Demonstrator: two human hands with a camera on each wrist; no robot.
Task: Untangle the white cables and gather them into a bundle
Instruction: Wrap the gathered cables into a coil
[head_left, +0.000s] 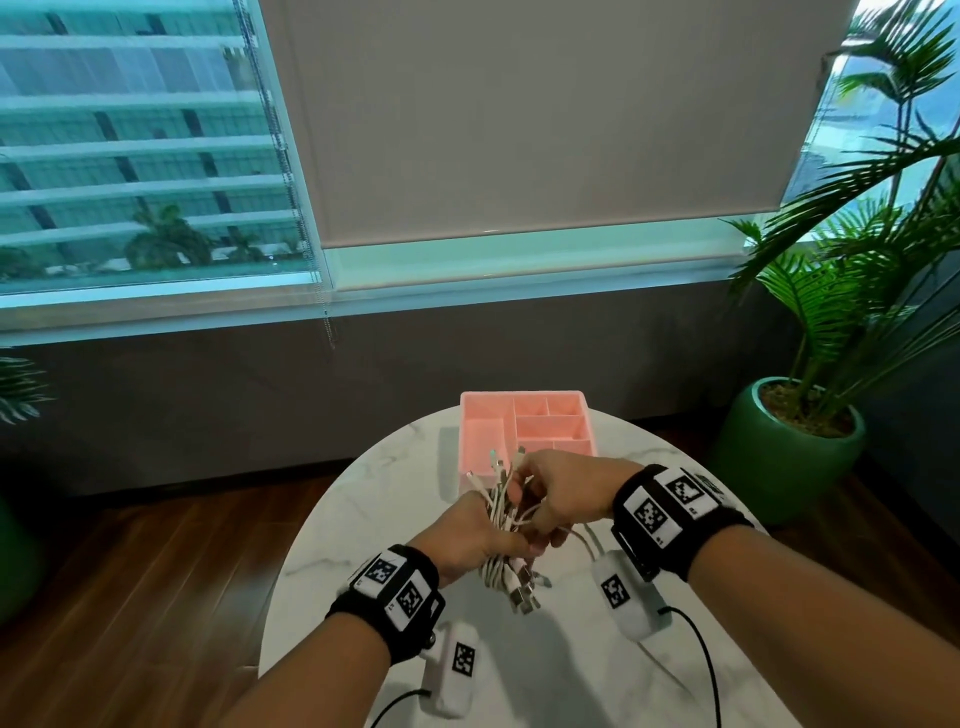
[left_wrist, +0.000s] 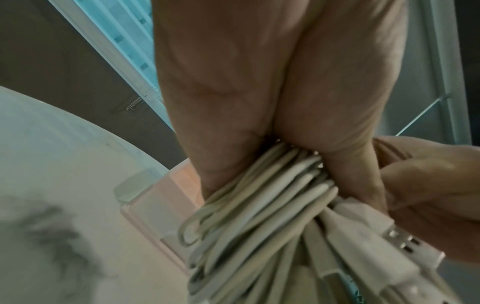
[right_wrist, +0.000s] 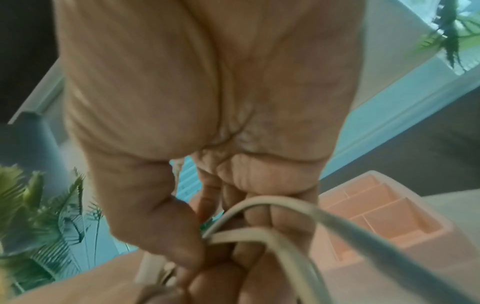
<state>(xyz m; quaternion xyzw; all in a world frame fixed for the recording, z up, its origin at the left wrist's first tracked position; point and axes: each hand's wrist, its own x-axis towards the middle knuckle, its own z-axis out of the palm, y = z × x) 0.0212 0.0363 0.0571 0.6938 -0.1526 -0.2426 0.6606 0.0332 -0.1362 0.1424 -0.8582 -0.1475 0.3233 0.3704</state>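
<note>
A bunch of white cables (head_left: 503, 512) stands roughly upright above the round marble table (head_left: 363, 519). My left hand (head_left: 470, 540) grips the bunch around its middle. In the left wrist view the cables (left_wrist: 265, 205) run in folded loops out of the fist, with USB plugs (left_wrist: 400, 240) at the lower end. My right hand (head_left: 556, 496) curls in from the right onto the same bunch. In the right wrist view, its thumb and fingers pinch a loop of white cable (right_wrist: 259, 232). Plug ends (head_left: 524, 597) hang below my left hand.
A pink compartment tray (head_left: 524, 426) sits on the table just behind the hands. A potted palm in a green pot (head_left: 784, 452) stands on the floor to the right. The table's far and right edges lie close by; wood floor lies around.
</note>
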